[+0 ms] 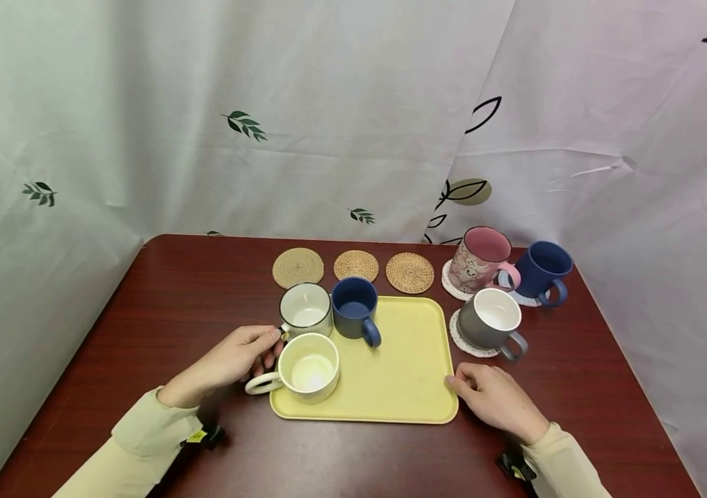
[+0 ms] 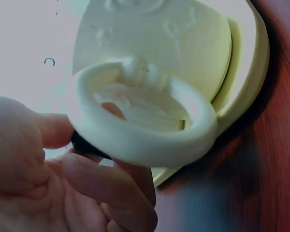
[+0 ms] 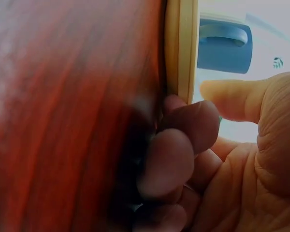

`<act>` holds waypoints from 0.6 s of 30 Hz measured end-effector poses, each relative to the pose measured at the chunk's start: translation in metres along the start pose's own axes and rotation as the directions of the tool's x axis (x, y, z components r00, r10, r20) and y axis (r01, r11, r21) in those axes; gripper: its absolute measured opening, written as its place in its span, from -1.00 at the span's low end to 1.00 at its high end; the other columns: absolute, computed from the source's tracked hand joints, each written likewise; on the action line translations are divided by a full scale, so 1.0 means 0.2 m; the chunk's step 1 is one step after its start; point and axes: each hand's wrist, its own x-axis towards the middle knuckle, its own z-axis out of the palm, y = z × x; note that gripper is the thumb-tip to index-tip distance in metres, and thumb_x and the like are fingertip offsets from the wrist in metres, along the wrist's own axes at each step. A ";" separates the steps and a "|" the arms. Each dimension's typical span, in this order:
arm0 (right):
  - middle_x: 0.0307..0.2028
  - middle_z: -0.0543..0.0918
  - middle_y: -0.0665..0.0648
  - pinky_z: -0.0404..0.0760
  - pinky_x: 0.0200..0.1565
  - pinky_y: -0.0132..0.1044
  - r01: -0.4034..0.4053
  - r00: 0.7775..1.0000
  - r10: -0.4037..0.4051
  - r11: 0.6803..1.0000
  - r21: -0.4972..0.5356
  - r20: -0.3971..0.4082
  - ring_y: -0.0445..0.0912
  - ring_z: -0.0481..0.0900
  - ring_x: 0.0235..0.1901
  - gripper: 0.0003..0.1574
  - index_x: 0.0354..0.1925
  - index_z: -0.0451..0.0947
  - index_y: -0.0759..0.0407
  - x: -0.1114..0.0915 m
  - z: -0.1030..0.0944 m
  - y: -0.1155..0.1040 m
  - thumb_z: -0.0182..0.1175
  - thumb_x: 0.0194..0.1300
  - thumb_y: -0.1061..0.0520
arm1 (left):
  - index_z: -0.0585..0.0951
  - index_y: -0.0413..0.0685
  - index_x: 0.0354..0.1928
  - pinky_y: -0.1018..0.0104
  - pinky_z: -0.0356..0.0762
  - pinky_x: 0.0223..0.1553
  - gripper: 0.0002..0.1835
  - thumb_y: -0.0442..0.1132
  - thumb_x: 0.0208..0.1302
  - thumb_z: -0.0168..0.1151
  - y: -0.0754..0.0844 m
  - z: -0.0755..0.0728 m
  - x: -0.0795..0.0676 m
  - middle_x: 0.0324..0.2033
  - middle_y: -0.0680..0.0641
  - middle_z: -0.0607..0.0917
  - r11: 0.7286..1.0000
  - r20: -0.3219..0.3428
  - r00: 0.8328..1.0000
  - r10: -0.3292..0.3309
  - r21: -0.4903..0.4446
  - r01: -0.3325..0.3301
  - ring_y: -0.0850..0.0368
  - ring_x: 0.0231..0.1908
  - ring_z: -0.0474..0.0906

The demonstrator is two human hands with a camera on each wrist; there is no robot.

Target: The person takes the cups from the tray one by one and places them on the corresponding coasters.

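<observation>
My left hand [image 1: 243,356] pinches the handle of a white mug with a dark rim [image 1: 306,308], at the left of the yellow tray [image 1: 403,373]. In the left wrist view, thumb and fingers meet on that dark handle [image 2: 87,145], behind the loop of a cream mug [image 2: 150,145]. This cream mug stands at the tray's near left corner, its handle jutting past the edge. A blue mug [image 1: 353,308] stands on the tray to the right of the white one. My right hand [image 1: 498,395] grips the tray's right edge, thumb above the rim and curled fingers beneath it.
Three round woven coasters [image 1: 356,267] lie in a row behind the tray. To the right, a pink patterned mug [image 1: 473,266], a second blue mug [image 1: 537,273] and a grey mug [image 1: 481,325] stand on white coasters. A white curtain [image 1: 328,138] hangs beyond the dark red table [image 1: 204,290].
</observation>
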 end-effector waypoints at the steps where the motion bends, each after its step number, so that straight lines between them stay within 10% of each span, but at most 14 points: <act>1: -0.70 0.26 -0.22 0.20 -0.53 -0.43 0.007 1.000 -0.007 1.000 0.000 -0.001 -0.34 0.20 -0.65 -0.53 -0.59 0.39 -0.16 0.00 0.00 0.00 0.26 0.46 -0.09 | 0.57 -0.20 -0.30 0.41 0.28 -0.70 -0.54 -0.05 0.69 -0.14 0.00 0.00 0.00 -0.51 -0.03 0.53 1.000 -0.004 1.000 -0.003 -0.004 0.003 0.23 -0.66 0.42; 18: -0.68 0.23 -0.24 0.20 -0.49 -0.43 0.042 0.999 -0.043 0.999 -0.017 -0.018 -0.36 0.20 -0.63 -0.51 -0.61 0.34 -0.16 0.00 0.01 0.01 0.30 0.43 0.02 | 0.42 -0.49 -0.27 0.44 0.11 -0.63 -0.50 -0.07 0.65 -0.05 0.01 0.06 -0.01 -0.64 0.09 0.29 0.969 -0.063 0.994 -0.093 -0.236 0.076 0.25 -0.67 0.15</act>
